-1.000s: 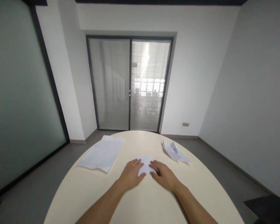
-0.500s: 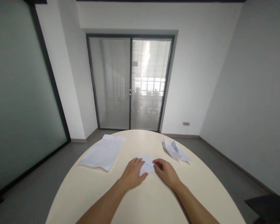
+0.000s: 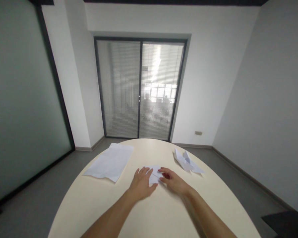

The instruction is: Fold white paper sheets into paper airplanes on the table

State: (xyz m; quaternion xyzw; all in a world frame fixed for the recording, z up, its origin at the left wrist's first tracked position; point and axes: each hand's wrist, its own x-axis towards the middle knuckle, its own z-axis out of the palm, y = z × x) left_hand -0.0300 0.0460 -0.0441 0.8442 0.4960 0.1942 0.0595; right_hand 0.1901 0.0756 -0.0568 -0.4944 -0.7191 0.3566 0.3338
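Observation:
A small folded piece of white paper (image 3: 154, 178) lies on the table in front of me, with crease lines across it. My left hand (image 3: 142, 183) rests on its left side, fingers spread and thumb stretched along the near edge. At the paper's right side is my right hand (image 3: 173, 180), its index finger and thumb apart over the paper; its other fingers are curled and partly hidden. Whether the right fingertips press on the paper or hover just above it is hard to tell.
A round cream table (image 3: 149, 215) carries everything. Larger white paper sheets (image 3: 111, 162) lie at the left, close to the rim. Toward the right rim sits a folded paper shape (image 3: 187, 161) with raised points. A dark flat object (image 3: 285, 223) shows at lower right, beyond the table.
My right hand has shifted left over the paper, and its thumb and index finger have parted. The left hand stays on the paper with its fingers slightly more spread.

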